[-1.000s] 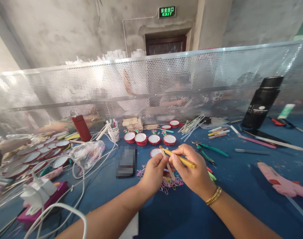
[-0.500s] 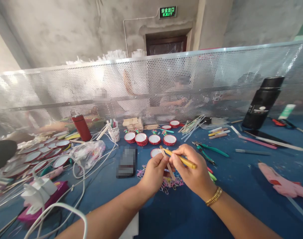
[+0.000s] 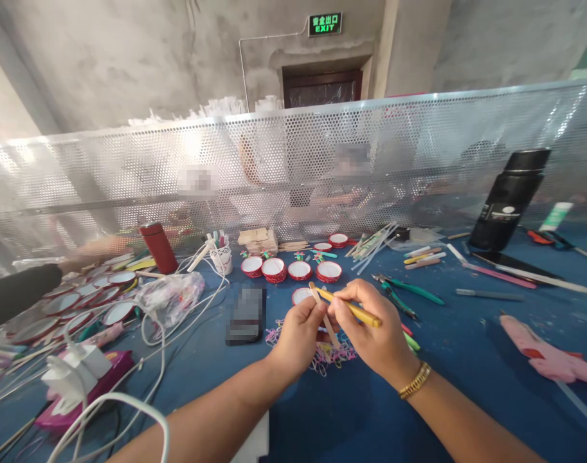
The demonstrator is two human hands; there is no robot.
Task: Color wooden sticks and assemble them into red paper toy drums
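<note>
My left hand (image 3: 298, 334) pinches a flat wooden stick (image 3: 330, 332) near the middle of the view. A yellow pen (image 3: 361, 312) is held in my right hand (image 3: 377, 331), its tip close to the upper part of the stick. Below both hands lies a pile of colourful small clips (image 3: 322, 363). Just beyond my fingers is a white dish with a red rim (image 3: 301, 296), partly hidden by them. Several similar red-rimmed dishes (image 3: 299, 270) stand in a row farther back.
A phone (image 3: 245, 315) lies left of my hands. Pliers (image 3: 409, 292), a pink glue gun (image 3: 544, 350) and a black bottle (image 3: 508, 199) are on the right. White cables (image 3: 162, 360) and a person's dark sleeve (image 3: 23, 286) are at left.
At the far left, the other person's dark sleeve has reached farther right over the red-rimmed dishes. My hands, the stick and the pen look unmoved.
</note>
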